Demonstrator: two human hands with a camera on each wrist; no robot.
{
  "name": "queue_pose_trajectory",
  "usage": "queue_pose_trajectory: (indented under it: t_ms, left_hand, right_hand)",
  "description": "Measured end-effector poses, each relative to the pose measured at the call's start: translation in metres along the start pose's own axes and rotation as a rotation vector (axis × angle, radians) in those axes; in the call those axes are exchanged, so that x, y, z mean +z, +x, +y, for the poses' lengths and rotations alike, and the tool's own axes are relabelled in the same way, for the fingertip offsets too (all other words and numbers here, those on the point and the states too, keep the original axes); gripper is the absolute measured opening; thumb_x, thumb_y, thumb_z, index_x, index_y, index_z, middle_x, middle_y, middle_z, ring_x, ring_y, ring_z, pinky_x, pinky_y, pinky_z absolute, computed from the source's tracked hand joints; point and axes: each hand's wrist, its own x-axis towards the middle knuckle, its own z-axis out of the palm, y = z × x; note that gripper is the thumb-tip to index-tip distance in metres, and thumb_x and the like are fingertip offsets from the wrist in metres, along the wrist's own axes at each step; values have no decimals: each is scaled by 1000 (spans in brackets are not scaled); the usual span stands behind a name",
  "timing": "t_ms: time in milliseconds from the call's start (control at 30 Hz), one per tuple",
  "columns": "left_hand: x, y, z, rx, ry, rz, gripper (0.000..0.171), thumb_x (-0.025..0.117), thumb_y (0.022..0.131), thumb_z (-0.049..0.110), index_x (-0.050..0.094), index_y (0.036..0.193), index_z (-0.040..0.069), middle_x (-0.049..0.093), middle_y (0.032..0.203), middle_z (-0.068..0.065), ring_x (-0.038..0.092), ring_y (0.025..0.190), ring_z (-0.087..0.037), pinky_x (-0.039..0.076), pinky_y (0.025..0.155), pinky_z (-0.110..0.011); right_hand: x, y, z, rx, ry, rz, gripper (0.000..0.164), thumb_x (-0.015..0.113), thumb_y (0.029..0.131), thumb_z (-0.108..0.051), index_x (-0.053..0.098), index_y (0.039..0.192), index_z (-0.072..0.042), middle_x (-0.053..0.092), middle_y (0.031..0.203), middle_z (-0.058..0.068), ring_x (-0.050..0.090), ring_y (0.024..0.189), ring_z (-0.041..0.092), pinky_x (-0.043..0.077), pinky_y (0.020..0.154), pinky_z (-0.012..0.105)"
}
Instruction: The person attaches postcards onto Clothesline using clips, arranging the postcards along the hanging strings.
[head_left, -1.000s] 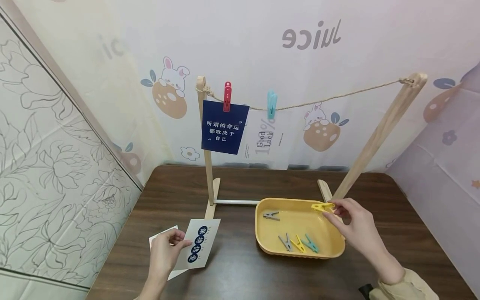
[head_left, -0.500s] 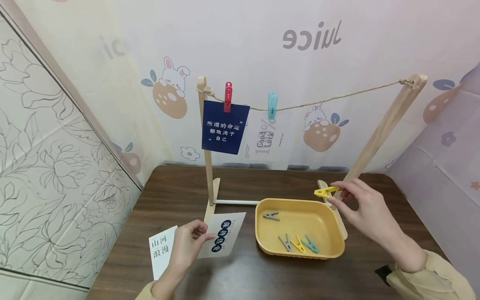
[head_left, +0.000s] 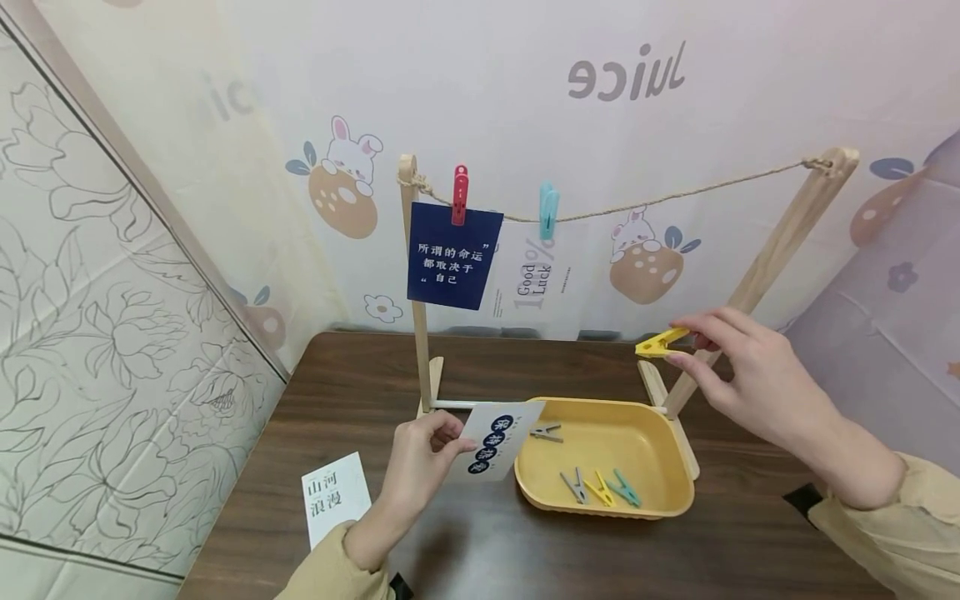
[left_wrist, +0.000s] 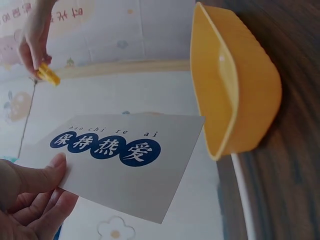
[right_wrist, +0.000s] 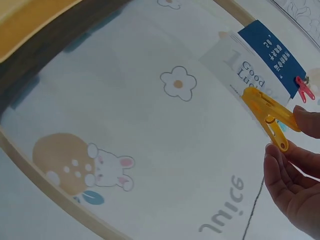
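Observation:
My left hand [head_left: 423,458] pinches a white card [head_left: 498,446] by its left edge, thumb on the printed face. Blue circles with white characters run across that card [left_wrist: 125,165]. In the head view it overlaps the left end of the yellow basket [head_left: 637,510]. My right hand [head_left: 757,375] holds a yellow clothespin [head_left: 660,343] by its two handles, up beyond the basket. The right wrist view shows the thumb and fingers on the handles of this clothespin [right_wrist: 270,115]. A twine line [head_left: 667,202] stretches above, between two wooden posts.
On the twine, a red clothespin [head_left: 460,196] holds a dark blue card [head_left: 452,267], and a light blue clothespin [head_left: 548,210] holds a Good Luck card [head_left: 528,287]. Grey, yellow and teal clothespins lie in the basket. Another white card [head_left: 335,497] lies at the table's left.
My left hand has carried the white card rightward and up, off the other white card on the table. My right hand has raised the yellow clothespin from the basket's rim.

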Motion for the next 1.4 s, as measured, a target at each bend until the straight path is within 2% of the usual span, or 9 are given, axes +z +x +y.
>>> queue_pose_trajectory:
  t_ms: [267, 500, 667, 800, 1033, 1167, 1267, 1400]
  left_hand:
    - [2, 17, 21, 80, -36, -35, 15, 76, 66, 6, 61, 69, 5, 61, 64, 0, 55, 56, -6, 47, 54, -17]
    - [5, 31, 40, 158, -25, -50, 16, 76, 66, 7, 60, 69, 5, 59, 64, 1, 54, 58, -6, 46, 55, -16]
    - [7, 41, 49, 205, -45, -58, 16, 76, 67, 7, 60, 68, 6, 59, 64, 2, 55, 59, -7, 46, 55, -15]
    - [9, 50, 55, 218, -72, -84, 16, 75, 68, 6, 59, 70, 4, 59, 64, 0, 55, 56, -7, 46, 54, -14]
    - [13, 65, 65, 184, -96, -125, 15, 74, 69, 6, 59, 71, 4, 59, 64, -1, 52, 54, -6, 44, 52, -15]
    - [17, 74, 69, 154, -98, -148, 14, 74, 70, 8, 60, 72, 5, 59, 65, 0, 52, 55, -4, 44, 53, -14]
    - [20, 81, 70, 145, -104, -155, 14, 73, 71, 8, 60, 73, 5, 59, 66, 0, 53, 57, -4, 45, 54, -14]
    - [25, 89, 72, 152, -100, -150, 13, 73, 71, 9, 61, 73, 5, 60, 66, 0, 53, 57, -4, 44, 55, -14]
  right_hand:
    - [-16, 24, -7, -57, -64, -44, 59, 34, 90, -51, 60, 97, 1, 53, 85, 4, 48, 67, 9, 39, 50, 16]
    - [-28, 44, -10, -107, -117, -47, 62, 32, 90, -52, 60, 97, 3, 54, 84, 7, 52, 63, 14, 41, 51, 23]
    - [-35, 57, -8, -142, -132, -55, 64, 31, 90, -53, 60, 97, 4, 54, 83, 8, 52, 63, 16, 39, 54, 23]
    - [-39, 67, -6, -169, -152, -69, 66, 29, 89, -54, 60, 95, 4, 53, 82, 9, 55, 64, 19, 41, 55, 28]
    - [-44, 84, -1, -217, -153, -66, 64, 30, 90, -52, 60, 95, 5, 55, 84, 11, 57, 64, 22, 40, 55, 29]
    - [-48, 93, -1, -225, -157, -98, 42, 49, 90, -35, 59, 98, 5, 55, 85, 11, 56, 66, 22, 38, 56, 26]
    - [-51, 101, 0, -233, -162, -124, 26, 62, 82, -12, 59, 100, 6, 54, 85, 11, 56, 67, 22, 37, 57, 24]
    - [-52, 110, 3, -235, -175, -151, 30, 68, 71, 0, 59, 99, 6, 54, 83, 12, 55, 67, 23, 36, 56, 24]
